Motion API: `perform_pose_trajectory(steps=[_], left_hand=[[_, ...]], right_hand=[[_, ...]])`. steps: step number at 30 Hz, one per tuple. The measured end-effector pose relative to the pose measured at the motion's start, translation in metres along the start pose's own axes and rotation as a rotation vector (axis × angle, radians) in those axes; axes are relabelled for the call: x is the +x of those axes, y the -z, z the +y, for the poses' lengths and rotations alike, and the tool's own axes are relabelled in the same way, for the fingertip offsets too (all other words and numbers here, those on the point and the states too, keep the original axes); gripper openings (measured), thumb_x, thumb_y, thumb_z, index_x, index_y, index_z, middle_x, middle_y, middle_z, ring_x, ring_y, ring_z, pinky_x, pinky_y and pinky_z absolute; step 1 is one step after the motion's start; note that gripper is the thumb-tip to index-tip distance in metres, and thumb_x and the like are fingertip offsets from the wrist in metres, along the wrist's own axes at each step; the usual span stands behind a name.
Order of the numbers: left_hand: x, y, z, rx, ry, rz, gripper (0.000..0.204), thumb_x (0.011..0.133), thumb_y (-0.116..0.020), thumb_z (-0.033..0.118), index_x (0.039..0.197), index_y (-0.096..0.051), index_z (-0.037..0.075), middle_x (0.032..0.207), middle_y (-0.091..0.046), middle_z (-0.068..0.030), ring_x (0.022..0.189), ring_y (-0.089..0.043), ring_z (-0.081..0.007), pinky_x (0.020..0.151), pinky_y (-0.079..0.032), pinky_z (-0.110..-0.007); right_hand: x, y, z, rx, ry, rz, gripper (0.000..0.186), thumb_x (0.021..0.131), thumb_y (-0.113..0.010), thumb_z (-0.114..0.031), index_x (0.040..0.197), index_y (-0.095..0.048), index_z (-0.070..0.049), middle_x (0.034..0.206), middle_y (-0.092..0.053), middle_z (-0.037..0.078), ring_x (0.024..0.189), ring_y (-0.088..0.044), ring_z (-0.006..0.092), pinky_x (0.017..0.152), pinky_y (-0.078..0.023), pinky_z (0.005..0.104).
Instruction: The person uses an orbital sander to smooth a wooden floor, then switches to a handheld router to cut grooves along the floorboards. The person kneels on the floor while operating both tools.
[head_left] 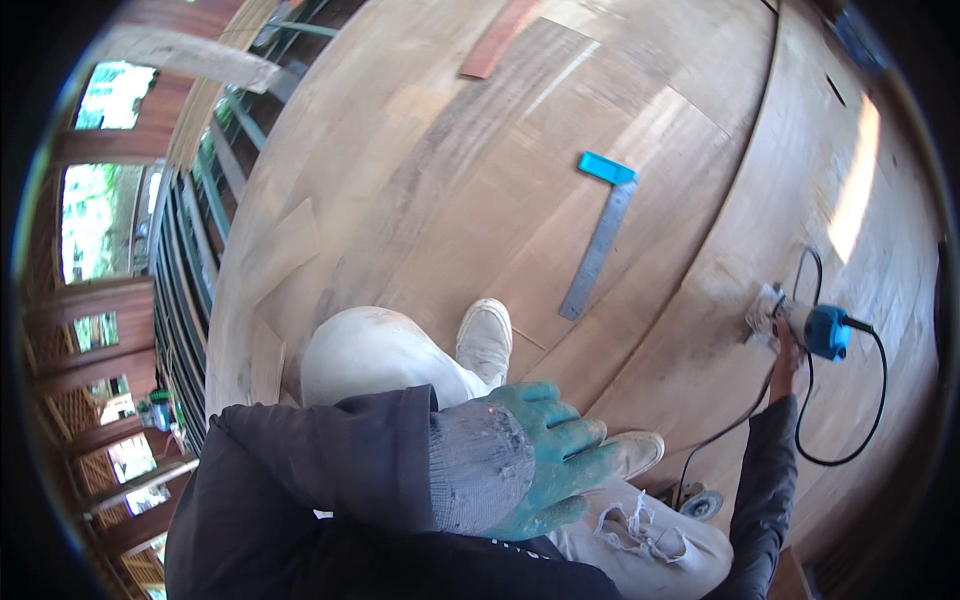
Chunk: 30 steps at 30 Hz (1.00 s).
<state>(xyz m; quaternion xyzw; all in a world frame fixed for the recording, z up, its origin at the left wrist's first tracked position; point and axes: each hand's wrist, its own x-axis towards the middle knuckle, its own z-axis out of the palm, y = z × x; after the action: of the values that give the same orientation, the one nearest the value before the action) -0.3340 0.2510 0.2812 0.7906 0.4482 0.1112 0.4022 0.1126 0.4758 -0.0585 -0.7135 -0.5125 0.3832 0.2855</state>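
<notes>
My left hand [550, 460] wears a green-coated work glove with a grey cuff. Its fingers are spread, and it hangs in front of my body near my right knee, holding nothing. On the far right, my right hand [788, 365] grips the body of a trim router [808, 322], which has a blue motor cap and a black cord. The router lies on the wood surface; my fingers around it are partly hidden. A try square [600, 240] with a teal stock and steel blade rests on the boards ahead of me.
I squat on a large plywood-like surface [400, 230]. A reddish wood strip [495, 45] lies at the top. A small round wheel or disc [702, 502] sits beside my right knee. The black cord [880, 400] loops at right. Stacked metal bars [185, 290] stand left.
</notes>
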Motion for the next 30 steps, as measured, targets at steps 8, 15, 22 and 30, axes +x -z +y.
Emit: perform_pose_trajectory(steps=[8,15,22,30], left_hand=[[-0.032,0.014,0.004,0.005,0.214,0.092,0.054,0.098,-0.066,0.037,0.138,-0.059,0.001,0.115,-0.071,-0.0212,0.103,-0.071,-0.037,0.094,-0.054,-0.048],[-0.025,0.085,-0.103,-0.07,0.457,0.067,0.058,0.1,-0.068,0.046,0.141,-0.062,0.006,0.133,-0.07,-0.0168,0.118,-0.069,-0.0309,0.104,-0.053,-0.042],[0.079,0.135,-0.492,-0.123,0.973,0.526,0.072,0.095,-0.064,0.054,0.147,-0.056,0.005,0.14,-0.065,-0.0187,0.129,-0.061,-0.0315,0.111,-0.045,-0.042],[0.122,0.13,-0.649,0.263,1.419,0.703,0.111,0.084,-0.063,0.076,0.169,-0.025,0.017,0.175,-0.02,-0.0217,0.16,-0.025,-0.04,0.127,-0.028,-0.052]], right_hand=[[0.034,-0.009,-0.021,0.042,0.224,0.066,0.06,0.091,-0.081,-0.04,0.126,-0.072,0.008,0.126,-0.074,0.018,0.117,-0.069,0.0247,0.102,-0.053,0.0365],[0.002,0.005,-0.066,0.153,0.239,0.09,0.059,0.09,-0.085,-0.024,0.134,-0.063,0.008,0.123,-0.072,0.017,0.111,-0.069,0.0246,0.099,-0.054,0.0379],[-0.097,0.078,-0.061,0.41,0.034,0.178,0.06,0.087,-0.078,-0.005,0.141,-0.056,0.006,0.135,-0.065,0.015,0.119,-0.065,0.0246,0.106,-0.051,0.0381],[-0.211,0.119,-0.034,0.382,-0.171,0.355,0.058,0.086,-0.077,-0.006,0.139,-0.055,0.003,0.13,-0.065,0.013,0.119,-0.063,0.0235,0.107,-0.048,0.0383]])
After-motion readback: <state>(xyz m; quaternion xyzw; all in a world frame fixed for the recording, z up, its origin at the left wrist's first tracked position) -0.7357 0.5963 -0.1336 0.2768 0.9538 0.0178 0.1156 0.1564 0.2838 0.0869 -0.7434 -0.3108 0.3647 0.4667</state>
